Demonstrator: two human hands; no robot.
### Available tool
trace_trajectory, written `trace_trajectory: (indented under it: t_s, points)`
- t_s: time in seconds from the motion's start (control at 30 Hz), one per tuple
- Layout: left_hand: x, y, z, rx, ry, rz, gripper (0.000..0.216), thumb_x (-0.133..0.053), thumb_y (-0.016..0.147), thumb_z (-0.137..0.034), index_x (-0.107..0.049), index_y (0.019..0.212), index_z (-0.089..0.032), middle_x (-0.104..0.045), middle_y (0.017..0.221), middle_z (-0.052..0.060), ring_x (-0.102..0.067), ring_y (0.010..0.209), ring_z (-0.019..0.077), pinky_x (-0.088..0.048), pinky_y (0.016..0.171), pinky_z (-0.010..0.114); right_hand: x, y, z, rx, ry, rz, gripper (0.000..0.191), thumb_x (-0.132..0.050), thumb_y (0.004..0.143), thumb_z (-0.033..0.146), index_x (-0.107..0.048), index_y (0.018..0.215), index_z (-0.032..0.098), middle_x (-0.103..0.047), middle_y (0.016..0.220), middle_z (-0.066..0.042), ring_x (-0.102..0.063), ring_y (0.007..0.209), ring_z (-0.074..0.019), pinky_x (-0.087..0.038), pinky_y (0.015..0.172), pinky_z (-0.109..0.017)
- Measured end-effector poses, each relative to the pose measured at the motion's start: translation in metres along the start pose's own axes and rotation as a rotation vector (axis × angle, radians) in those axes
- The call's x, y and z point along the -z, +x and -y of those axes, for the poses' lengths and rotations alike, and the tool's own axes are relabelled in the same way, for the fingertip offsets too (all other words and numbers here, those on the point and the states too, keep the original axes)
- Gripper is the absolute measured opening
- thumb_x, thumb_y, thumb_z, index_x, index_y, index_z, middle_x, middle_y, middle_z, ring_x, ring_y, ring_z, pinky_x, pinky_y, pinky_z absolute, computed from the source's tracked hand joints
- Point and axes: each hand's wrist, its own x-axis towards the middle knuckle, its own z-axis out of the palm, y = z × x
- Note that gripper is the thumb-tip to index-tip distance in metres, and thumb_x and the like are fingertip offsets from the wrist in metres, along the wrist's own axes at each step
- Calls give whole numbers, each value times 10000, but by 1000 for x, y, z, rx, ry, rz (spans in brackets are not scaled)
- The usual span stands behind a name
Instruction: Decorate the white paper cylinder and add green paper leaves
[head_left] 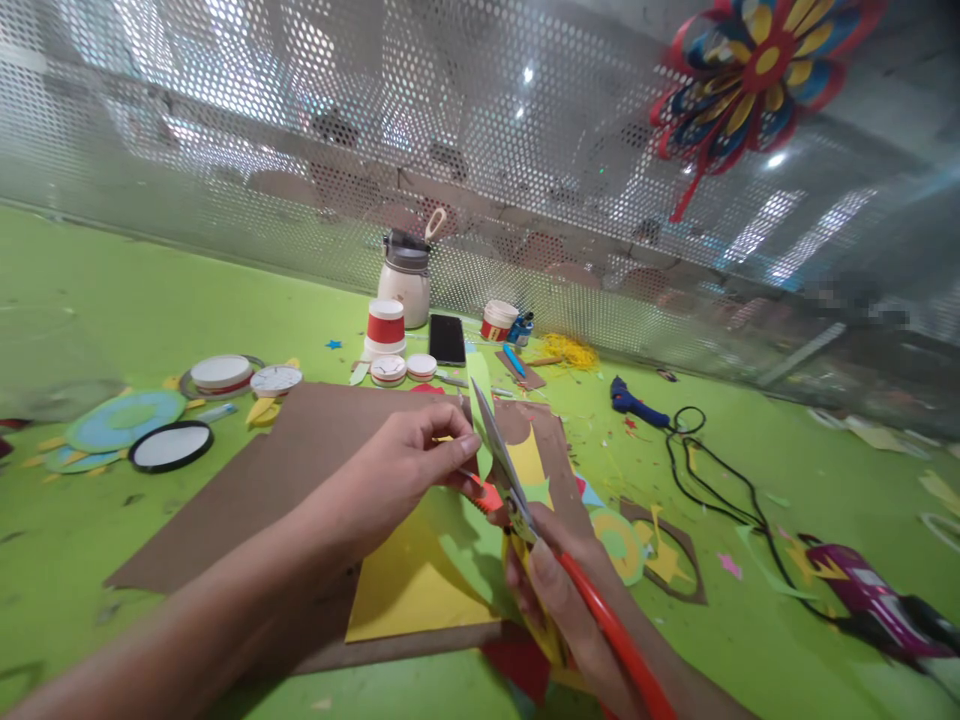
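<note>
Two hands (420, 450), one pair of scissors (519, 505), lower centre; one phone (447, 340), one bottle (405, 282), above centre; one glue gun (637, 405), right; one flower (766, 62), upper right.

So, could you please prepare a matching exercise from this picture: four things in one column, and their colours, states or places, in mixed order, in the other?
Column one:
1. Scissors
2. Paper strip
3. Phone
4. Flower-shaped decoration

Column two:
A. black, lying flat on the table
B. light green, pinched in the left hand
C. at the upper right of the picture
D. held in the right hand

Right pairs: 1-D, 2-B, 3-A, 4-C
</note>
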Motion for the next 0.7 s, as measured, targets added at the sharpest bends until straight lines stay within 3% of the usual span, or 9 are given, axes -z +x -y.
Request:
trace_trajectory:
  t_s: [0.27,0.7]
  points:
    - [0,1,-3,24,-1,-5,259,-657,795,-350,-507,703,-161,-590,704,-21,-612,659,120,-514,688,277,-3,0,-5,-66,92,9,615,-389,840,698,-527,1141,179,-504,725,-25,-448,602,-121,-405,526,-227]
    - [2,2,0,43,48,-58,222,-669,776,-326,-558,724,-141,-614,725,4,-607,671,148,-495,724,333,-6,1,-12,-70,102,-66,563,-434,827,691,-563,1012,175,-492,693,-14,-445,568,-109,-361,481,-209]
